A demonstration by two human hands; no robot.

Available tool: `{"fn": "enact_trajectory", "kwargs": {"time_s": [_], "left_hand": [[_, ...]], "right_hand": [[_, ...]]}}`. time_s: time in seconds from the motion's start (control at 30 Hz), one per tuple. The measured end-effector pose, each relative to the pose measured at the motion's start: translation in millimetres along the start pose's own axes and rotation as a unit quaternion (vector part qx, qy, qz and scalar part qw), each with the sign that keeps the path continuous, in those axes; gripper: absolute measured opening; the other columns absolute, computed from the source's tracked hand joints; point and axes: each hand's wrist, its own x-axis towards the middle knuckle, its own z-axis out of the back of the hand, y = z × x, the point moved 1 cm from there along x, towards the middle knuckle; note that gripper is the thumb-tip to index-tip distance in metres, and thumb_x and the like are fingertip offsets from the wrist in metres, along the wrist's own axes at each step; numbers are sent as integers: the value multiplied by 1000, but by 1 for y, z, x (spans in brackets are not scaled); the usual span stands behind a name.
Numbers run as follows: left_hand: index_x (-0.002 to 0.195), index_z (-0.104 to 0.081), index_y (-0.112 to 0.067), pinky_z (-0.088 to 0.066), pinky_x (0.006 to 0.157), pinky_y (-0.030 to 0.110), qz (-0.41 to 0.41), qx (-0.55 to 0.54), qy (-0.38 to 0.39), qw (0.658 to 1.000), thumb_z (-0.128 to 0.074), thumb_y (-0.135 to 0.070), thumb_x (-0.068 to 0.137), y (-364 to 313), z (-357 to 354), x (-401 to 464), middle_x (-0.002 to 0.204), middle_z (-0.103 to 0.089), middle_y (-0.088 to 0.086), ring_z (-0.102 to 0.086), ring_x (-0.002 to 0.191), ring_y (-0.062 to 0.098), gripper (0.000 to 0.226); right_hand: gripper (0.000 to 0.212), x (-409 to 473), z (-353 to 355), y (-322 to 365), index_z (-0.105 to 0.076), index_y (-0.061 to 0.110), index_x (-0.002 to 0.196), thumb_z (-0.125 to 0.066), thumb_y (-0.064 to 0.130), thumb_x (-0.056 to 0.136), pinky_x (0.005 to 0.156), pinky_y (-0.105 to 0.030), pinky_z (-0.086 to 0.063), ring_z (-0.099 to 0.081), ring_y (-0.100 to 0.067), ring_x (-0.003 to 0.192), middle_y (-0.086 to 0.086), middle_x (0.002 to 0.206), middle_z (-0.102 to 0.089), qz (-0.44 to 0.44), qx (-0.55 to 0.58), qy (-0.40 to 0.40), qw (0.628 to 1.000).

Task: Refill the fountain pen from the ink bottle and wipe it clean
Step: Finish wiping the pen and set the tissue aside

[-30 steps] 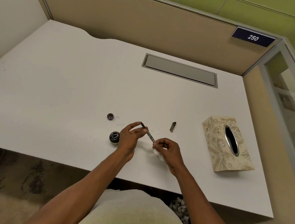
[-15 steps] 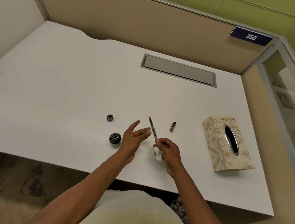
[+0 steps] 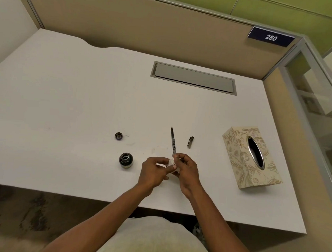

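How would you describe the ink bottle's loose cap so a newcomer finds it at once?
Start at the white desk and find the open ink bottle left of the hands. The bottle cap lies just beyond it, apart: small, round and dark, unlike the slim pen cap further right.

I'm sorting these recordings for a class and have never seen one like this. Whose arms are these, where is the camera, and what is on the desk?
There is no machine here: a person wears a wide-angle camera on the head, so you look down along their own bare arms. The right hand holds a fountain pen by its lower end, tip pointing away from the person. A small white wad, probably tissue, sits between the two hands; the left hand meets it, though which fingers grip it is unclear. On the white desk stand an open ink bottle, its cap further back, what looks like the pen's cap and a patterned tissue box on the right.
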Motion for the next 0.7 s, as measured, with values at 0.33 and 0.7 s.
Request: {"fn": "enact_trajectory", "kwargs": {"time_s": [0.33,0.7], "left_hand": [[104,-70,-14,-62,81,41,13,-81,6,997,-78,-23,87,3,1,5,92,-79,5,-77,84,23,21],[111,-70,-23,-62,79,36,15,-82,29,996,-52,-3,94,3,-14,8,92,-78,13,-77,84,25,32]], "right_hand": [[14,-4,23,2,-74,9,107,-67,8,95,72,-32,-51,-68,-18,83,-7,90,-74,-10,21,-32,999],[15,-16,44,-12,-69,7,112,-60,8,99,68,-31,-52,-70,-19,77,-9,86,-74,-44,56,-21,997]]}}
